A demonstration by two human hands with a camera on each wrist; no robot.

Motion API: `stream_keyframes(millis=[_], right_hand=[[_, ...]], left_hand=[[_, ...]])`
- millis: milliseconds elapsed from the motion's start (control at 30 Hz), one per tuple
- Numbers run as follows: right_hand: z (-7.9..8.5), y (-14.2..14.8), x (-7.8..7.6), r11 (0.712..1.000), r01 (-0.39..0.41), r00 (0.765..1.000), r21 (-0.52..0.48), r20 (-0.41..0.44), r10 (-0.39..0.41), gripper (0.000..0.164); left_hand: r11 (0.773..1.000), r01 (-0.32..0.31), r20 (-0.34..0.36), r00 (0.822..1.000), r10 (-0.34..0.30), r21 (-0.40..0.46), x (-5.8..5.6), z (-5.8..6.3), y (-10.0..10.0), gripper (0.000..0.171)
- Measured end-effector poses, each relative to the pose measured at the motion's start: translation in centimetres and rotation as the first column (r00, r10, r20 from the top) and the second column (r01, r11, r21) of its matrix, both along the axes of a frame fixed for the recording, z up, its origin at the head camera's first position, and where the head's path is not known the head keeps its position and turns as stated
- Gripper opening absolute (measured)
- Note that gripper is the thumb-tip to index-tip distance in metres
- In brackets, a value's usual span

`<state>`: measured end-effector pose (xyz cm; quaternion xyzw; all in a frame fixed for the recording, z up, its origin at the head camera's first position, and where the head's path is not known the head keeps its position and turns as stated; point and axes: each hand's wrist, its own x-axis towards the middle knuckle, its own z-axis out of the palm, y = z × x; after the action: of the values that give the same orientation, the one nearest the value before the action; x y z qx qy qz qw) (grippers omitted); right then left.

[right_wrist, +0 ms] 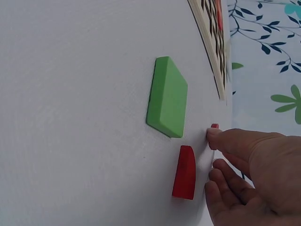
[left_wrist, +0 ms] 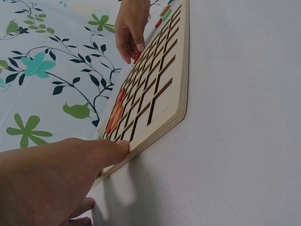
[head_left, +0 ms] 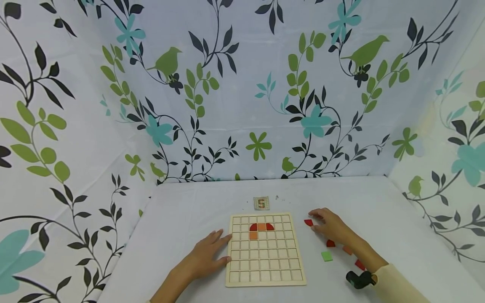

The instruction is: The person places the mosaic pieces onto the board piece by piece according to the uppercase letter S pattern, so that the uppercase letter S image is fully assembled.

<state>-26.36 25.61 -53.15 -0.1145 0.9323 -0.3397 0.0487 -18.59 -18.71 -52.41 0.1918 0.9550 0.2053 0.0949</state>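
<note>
A wooden grid board [head_left: 264, 254] lies flat on the table, with two red rounded tiles and two orange square tiles set in its upper cells. My left hand [head_left: 206, 256] rests at the board's left side; in the left wrist view its thumb [left_wrist: 113, 151] touches the rim. To the board's right, my right hand [head_left: 333, 226] pinches a small red tile [head_left: 308, 222] at the tips of its thumb and fingers, low over the cloth. Part of that tile is hidden behind the thumb in the right wrist view.
Near my right forearm lie a green square tile [head_left: 326, 256], a red tile [head_left: 331, 243], an orange tile [head_left: 347, 250] and another red tile [head_left: 360, 264]. Beyond the board is a small patterned card [head_left: 261, 203] showing an S-like figure. A patterned curtain [head_left: 242, 92] stands behind the table.
</note>
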Motion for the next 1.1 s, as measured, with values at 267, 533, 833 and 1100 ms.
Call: stream_keyframes(millis=[267,533,833,1100], right_hand=[[0.0,-0.7,0.0,0.999,-0.044,0.998,-0.023,-0.038,0.043,0.034],[0.1,-1.1,-0.4,0.998,-0.056,0.994,0.019,-0.092,0.057,0.021],[0.3,-1.6,-0.6,0.999,-0.021,0.998,0.031,-0.065,0.023,0.022],[0.6,-3.5,-0.2,1.000,-0.015,0.996,0.020,-0.092,0.017,0.021]], left_hand=[[1.000,0.011,0.012,1.000,-0.011,0.014,0.1,-0.2,-0.1,0.071],[1.000,0.007,0.000,1.000,-0.007,-0.003,-0.2,-0.4,-0.3,0.071],[1.000,0.009,-0.005,1.000,-0.009,0.003,-0.1,-0.2,-0.2,0.071],[1.000,0.000,0.004,1.000,0.000,0.006,-0.1,-0.1,-0.2,0.071]])
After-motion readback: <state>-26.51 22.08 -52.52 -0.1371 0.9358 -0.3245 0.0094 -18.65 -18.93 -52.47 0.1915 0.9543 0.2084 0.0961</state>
